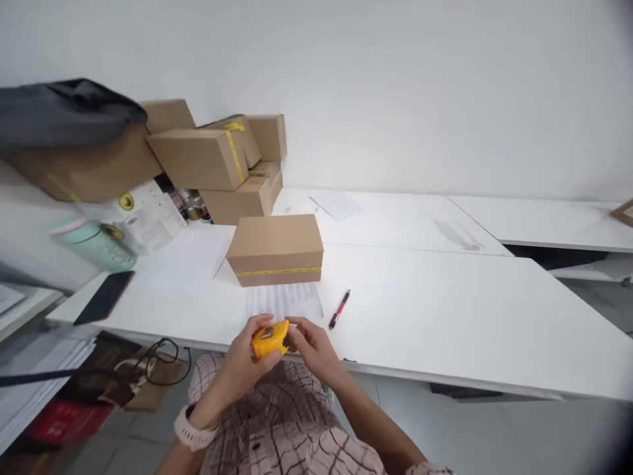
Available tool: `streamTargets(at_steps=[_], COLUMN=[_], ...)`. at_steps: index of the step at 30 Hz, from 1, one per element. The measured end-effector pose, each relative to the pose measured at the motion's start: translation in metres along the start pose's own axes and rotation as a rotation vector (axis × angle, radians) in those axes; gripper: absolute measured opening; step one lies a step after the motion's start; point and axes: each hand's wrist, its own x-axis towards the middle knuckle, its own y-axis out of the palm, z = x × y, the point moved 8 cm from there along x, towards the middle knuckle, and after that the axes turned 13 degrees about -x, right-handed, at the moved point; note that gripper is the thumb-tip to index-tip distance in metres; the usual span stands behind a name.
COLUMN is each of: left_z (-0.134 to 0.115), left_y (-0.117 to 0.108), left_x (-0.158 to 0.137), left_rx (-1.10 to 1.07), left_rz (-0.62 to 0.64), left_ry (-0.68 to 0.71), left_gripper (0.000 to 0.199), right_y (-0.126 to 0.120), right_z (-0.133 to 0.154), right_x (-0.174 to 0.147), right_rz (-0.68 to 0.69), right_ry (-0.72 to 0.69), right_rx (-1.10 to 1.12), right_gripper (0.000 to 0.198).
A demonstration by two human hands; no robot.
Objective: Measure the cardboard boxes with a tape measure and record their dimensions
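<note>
My left hand (241,366) is wrapped round a yellow tape measure (270,338), just over the front edge of the white table (420,316). My right hand (316,351) has its fingers bent against the black mouth at the tape measure's right end; no blade shows pulled out. Beyond my hands a closed cardboard box (277,236) sits on the table, with a yellow measuring strip along its near side. A printed sheet (287,301) lies between the box and my hands, partly covered by both. A red and black pen (339,309) lies to the right of the sheet.
Several cardboard boxes (198,155) are stacked at the back left, beside a dark bag (69,112). A mint bottle (96,244) and a dark phone-like slab (105,297) are at the left. Another paper (337,204) lies near the wall. A black cable (171,363) hangs below left.
</note>
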Motion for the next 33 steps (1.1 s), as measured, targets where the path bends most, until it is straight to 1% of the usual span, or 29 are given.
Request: streamTargets(at_steps=[2, 5, 7, 9, 11, 13, 14, 16, 18, 20, 23, 26, 30, 33], left_z=[-0.002, -0.012, -0.025, -0.040, -0.054, -0.065, -0.069, -0.069, -0.058, -0.043, -0.021, -0.006, 0.003, 0.005], left_y=[-0.003, -0.002, -0.002, -0.009, -0.028, -0.059, -0.080, -0.122, -0.158, -0.183, -0.202, -0.207, -0.205, -0.203], left_x=[-0.002, 0.006, 0.019, 0.040, 0.069, 0.103, 0.121, 0.154, 0.181, 0.202, 0.220, 0.228, 0.234, 0.237], left_rx=[-0.025, -0.072, -0.119, -0.160, -0.192, -0.225, -0.247, -0.307, -0.353, -0.383, -0.404, -0.410, -0.401, -0.391], left_rz=[0.048, 0.188, 0.270, 0.296, 0.255, 0.145, 0.054, -0.096, -0.211, -0.252, -0.240, -0.225, -0.205, -0.196], left_ry=[-0.006, 0.003, 0.022, 0.035, 0.033, 0.041, 0.059, 0.064, 0.024, -0.020, -0.086, -0.121, -0.127, -0.119], left_gripper=[0.055, 0.057, 0.056, 0.055, 0.056, 0.056, 0.056, 0.058, 0.059, 0.058, 0.055, 0.052, 0.052, 0.053], right_y=[0.007, 0.005, -0.005, -0.028, -0.067, -0.114, -0.135, -0.169, -0.187, -0.193, -0.190, -0.181, -0.171, -0.164], right_z=[0.001, 0.005, 0.015, 0.031, 0.052, 0.071, 0.078, 0.084, 0.076, 0.061, 0.038, 0.025, 0.017, 0.007], right_x=[-0.003, -0.004, 0.000, 0.011, 0.031, 0.058, 0.075, 0.112, 0.148, 0.177, 0.202, 0.214, 0.223, 0.224], right_rz=[-0.001, -0.010, -0.009, -0.054, -0.181, -0.347, -0.403, -0.456, -0.437, -0.404, -0.391, -0.378, -0.346, -0.303], right_ry=[0.051, 0.079, 0.065, 0.033, -0.013, -0.062, -0.078, -0.083, -0.039, 0.024, 0.098, 0.153, 0.236, 0.315], right_rx=[0.109, 0.179, 0.171, 0.137, 0.087, 0.048, 0.036, -0.004, -0.045, -0.103, -0.188, -0.285, -0.445, -0.417], right_gripper=[0.047, 0.049, 0.052, 0.054, 0.056, 0.058, 0.058, 0.058, 0.057, 0.054, 0.050, 0.048, 0.047, 0.049])
